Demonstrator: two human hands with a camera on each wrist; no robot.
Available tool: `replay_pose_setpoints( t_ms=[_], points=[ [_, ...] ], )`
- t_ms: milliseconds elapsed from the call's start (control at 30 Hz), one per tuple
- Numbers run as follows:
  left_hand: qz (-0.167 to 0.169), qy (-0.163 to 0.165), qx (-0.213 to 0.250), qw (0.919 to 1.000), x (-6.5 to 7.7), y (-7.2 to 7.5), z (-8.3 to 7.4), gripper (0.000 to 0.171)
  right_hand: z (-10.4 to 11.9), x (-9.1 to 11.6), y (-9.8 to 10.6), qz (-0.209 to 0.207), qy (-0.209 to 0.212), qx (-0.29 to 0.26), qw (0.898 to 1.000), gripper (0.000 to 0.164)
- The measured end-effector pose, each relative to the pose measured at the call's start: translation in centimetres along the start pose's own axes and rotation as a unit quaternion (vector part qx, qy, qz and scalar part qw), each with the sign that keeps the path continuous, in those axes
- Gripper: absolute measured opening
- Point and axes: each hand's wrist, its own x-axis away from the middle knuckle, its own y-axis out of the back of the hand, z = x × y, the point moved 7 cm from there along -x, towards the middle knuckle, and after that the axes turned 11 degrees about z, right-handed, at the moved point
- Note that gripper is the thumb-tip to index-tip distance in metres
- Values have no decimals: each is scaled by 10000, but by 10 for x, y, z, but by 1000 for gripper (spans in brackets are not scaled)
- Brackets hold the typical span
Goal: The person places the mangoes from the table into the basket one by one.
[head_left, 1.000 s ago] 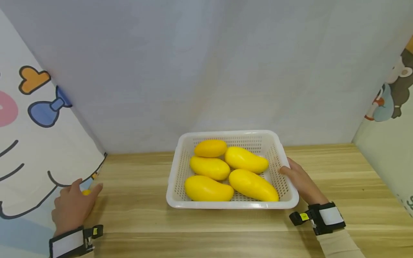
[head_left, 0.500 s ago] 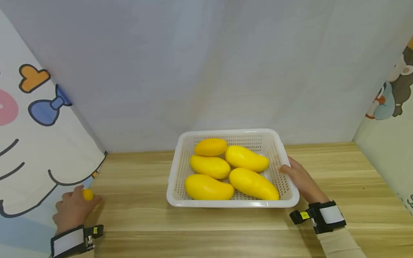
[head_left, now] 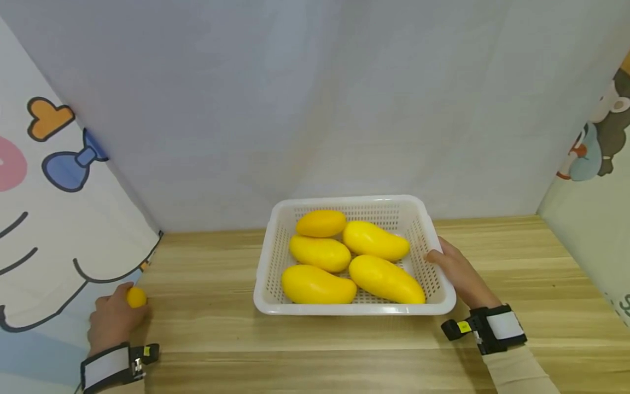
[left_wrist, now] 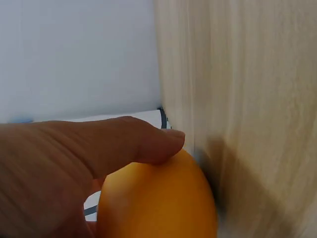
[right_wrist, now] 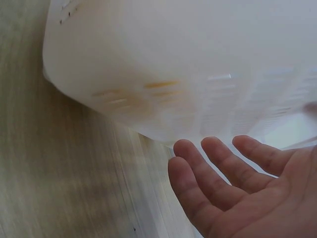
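At the table's left edge, my left hand (head_left: 115, 317) grips a mango (head_left: 136, 297). In the left wrist view, the thumb lies over this orange-yellow mango (left_wrist: 158, 198), while the other fingers are mostly hidden behind it. My right hand (head_left: 460, 276) holds the right end of a white perforated plastic basket (head_left: 354, 310), thumb over the rim. The right wrist view shows its fingers (right_wrist: 218, 173) against the outside of the basket wall (right_wrist: 163, 44), low down. Several yellow mangoes (head_left: 317, 284) lie inside the basket, toward its left and middle.
The wooden tabletop (head_left: 206, 328) meets a pale cloth backdrop (head_left: 315, 98) behind the basket. A cartoon-printed sheet (head_left: 113, 224) stands along the left side, close to my left hand. Another printed sheet (head_left: 590, 219) borders the right side.
My left thumb and fingers have closed around the mango at the left, and more of it shows. The right hand and the basket have stayed nearly still.
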Motion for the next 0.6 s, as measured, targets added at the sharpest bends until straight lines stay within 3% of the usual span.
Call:
replay_pose_setpoints(
  t_ms=[200,600],
  points=[
    [77,-116,102,9998,-5,-5,6,88,0,-1,0,21,16,36,10000,56],
    [111,-140,101,9998,-8,-6,5,89,-3,-3,1,38,-12,-13,10000,55]
  ],
)
